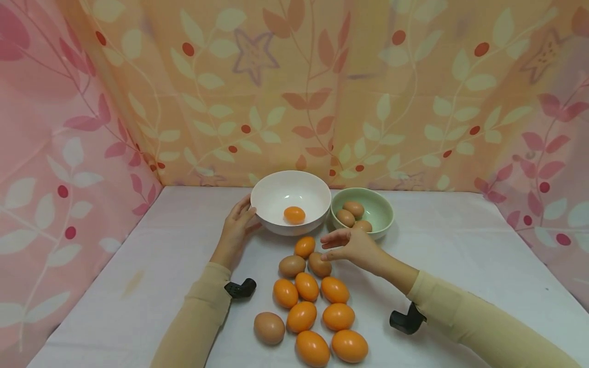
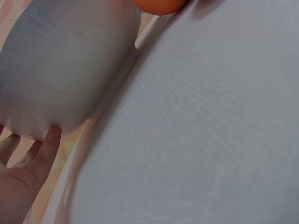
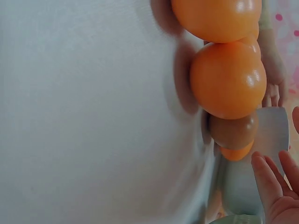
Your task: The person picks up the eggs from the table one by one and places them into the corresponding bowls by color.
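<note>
On the left side of the white bowl (image 1: 276,197), my left hand (image 1: 236,227) rests its fingertips against the outer wall, as the left wrist view also shows. One orange egg (image 1: 294,215) lies inside that bowl. My right hand (image 1: 356,249) holds nothing; its fingers reach leftward in front of the green bowl (image 1: 383,210), with the thumb by a brown egg (image 1: 318,266). In the right wrist view, the right hand's fingers (image 3: 266,179) are spread apart near the bowls. Brown eggs (image 1: 353,208) sit in the green bowl, partly hidden by the right hand.
Several orange eggs (image 1: 338,317) lie in a loose cluster on the white cloth (image 1: 460,245) in front of the bowls. Another brown egg (image 1: 292,266) is among them, and one brown egg (image 1: 269,328) lies at the near left. A patterned curtain (image 1: 294,92) stands behind.
</note>
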The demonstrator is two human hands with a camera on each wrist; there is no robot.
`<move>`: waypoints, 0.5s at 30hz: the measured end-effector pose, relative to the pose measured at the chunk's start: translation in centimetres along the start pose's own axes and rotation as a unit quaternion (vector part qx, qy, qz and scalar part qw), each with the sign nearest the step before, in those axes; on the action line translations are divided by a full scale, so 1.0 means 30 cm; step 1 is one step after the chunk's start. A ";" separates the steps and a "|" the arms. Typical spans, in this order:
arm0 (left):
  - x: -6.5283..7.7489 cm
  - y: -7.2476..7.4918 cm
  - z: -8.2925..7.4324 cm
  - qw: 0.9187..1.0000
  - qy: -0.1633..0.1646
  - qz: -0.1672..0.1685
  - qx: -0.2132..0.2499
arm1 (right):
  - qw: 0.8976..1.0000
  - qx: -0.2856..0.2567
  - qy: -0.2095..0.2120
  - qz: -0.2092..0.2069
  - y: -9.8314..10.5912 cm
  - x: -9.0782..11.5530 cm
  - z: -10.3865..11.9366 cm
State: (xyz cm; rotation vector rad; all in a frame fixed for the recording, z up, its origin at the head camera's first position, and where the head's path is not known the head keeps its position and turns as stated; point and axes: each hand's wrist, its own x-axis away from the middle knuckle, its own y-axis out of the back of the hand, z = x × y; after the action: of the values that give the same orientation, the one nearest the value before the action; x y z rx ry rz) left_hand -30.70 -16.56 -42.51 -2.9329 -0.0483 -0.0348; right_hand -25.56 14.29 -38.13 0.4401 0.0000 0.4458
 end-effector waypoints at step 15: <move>-0.001 0.006 0.006 1.000 -0.010 0.006 -0.005 | 1.000 0.011 -0.013 0.014 -0.025 0.003 -0.051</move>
State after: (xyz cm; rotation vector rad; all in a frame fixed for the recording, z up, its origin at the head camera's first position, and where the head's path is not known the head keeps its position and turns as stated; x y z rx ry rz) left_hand -30.71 -16.69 -42.73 -2.9428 -0.0325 -0.0051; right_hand -25.31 14.34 -39.82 0.4684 -0.0255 0.4675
